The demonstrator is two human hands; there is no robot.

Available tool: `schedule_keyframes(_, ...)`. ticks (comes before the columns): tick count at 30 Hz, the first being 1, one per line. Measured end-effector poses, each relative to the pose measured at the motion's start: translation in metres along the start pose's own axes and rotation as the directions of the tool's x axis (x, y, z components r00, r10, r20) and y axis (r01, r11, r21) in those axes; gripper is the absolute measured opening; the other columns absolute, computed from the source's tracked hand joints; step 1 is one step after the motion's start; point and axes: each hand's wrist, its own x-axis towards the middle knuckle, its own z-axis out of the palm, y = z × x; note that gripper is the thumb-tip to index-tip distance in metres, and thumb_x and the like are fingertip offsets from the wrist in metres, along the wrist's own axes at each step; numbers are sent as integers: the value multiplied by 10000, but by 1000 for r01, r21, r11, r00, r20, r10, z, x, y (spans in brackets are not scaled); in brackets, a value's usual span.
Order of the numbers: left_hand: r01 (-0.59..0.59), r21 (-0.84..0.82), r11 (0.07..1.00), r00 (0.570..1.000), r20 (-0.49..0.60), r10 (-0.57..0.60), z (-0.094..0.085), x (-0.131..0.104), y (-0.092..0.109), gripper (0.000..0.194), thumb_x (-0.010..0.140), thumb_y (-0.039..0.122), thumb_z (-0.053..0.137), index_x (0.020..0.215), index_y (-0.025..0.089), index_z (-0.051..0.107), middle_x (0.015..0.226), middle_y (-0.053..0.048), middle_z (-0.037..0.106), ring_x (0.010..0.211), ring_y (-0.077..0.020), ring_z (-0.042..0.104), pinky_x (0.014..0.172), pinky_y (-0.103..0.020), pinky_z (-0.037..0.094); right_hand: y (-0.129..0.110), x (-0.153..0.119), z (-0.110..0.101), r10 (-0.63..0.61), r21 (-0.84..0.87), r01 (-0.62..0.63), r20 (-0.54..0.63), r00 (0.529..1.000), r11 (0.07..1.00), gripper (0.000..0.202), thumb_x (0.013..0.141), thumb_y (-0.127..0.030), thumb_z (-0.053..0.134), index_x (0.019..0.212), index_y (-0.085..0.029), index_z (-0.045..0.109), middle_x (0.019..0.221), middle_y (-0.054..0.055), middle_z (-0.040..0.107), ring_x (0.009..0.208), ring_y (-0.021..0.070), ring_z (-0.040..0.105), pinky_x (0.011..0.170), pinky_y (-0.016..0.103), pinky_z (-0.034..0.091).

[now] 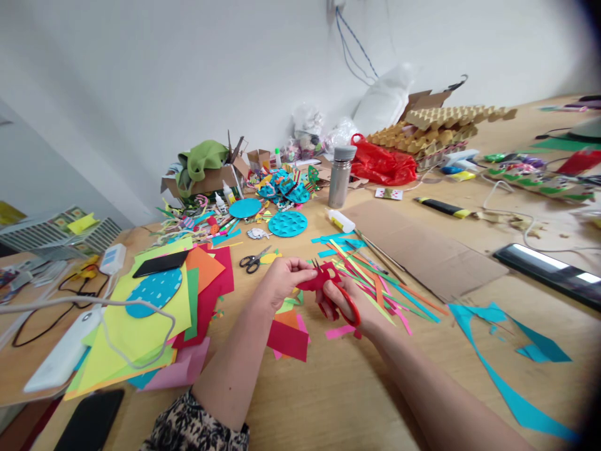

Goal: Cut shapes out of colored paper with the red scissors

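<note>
The left hand (282, 279) pinches a small red paper piece (319, 280) between thumb and fingers, holding it just above the table (357, 388). The right hand (345, 300) is closed through the handles of red scissors (339, 305), whose blades point up into the paper piece; how far the blades are parted cannot be told. Right of the hands, touching the right wrist area, lies a fan of coloured paper strips (380, 285). Just below the left hand sit red scraps (287, 340), and a pink scrap (339, 332) lies under the right hand. Just beyond the left hand rest black scissors (253, 259), and farther out two teal discs (287, 223). Well to the left of the left hand is a stack of coloured sheets (154, 313) with a black phone (160, 264) on top. Beyond the right hand stand a glue bottle (341, 220) and a steel flask (340, 175); a cardboard sheet (422, 250) lies to the right, and teal offcuts (507, 369) lie nearer, right of the right forearm.
</note>
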Motion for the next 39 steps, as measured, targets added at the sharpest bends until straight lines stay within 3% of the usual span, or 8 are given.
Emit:
schedule_keyframes(9,116,20,993,992,52,-117,-2,-1,0,338,520,289,855,760,100,711,641,-37,666,554,-108,578,542,-228,395,-4,-1,1,6,-27,-7,-39,999,1000,700,744,-860,475,673,-171,575,446,-7,513,381,107,444,414,247,312)
schedule_keyframes(15,156,-89,984,987,43,-153,-3,1,0,330,467,251,862,693,117,662,645,-30,663,572,-118,589,568,-244,422,-5,-1,2,16,-30,-17,-42,999,999,695,758,-851,466,663,-170,569,451,-4,517,387,104,441,414,243,306)
schedule_keyframes(24,119,-223,968,993,16,-118,2,1,-3,308,496,237,850,726,105,694,683,-42,670,594,-112,576,605,-254,428,4,2,3,15,7,-14,-92,996,1000,636,776,-807,498,675,-181,555,446,-21,506,372,101,427,401,236,299)
schedule_keyframes(30,131,-241,962,987,122,-104,8,2,-10,288,543,255,838,741,92,708,636,-30,645,547,-99,548,574,-251,395,4,4,3,-24,-39,19,-143,989,999,610,774,-788,526,616,-198,508,429,-16,496,387,106,430,403,237,297)
schedule_keyframes(39,110,-329,938,992,-19,-123,11,3,-10,242,502,208,844,636,126,660,606,-21,658,525,-103,568,566,-244,421,7,5,4,-23,-19,21,-155,988,1000,558,778,-737,575,667,-194,508,445,-34,482,388,100,422,412,228,305)
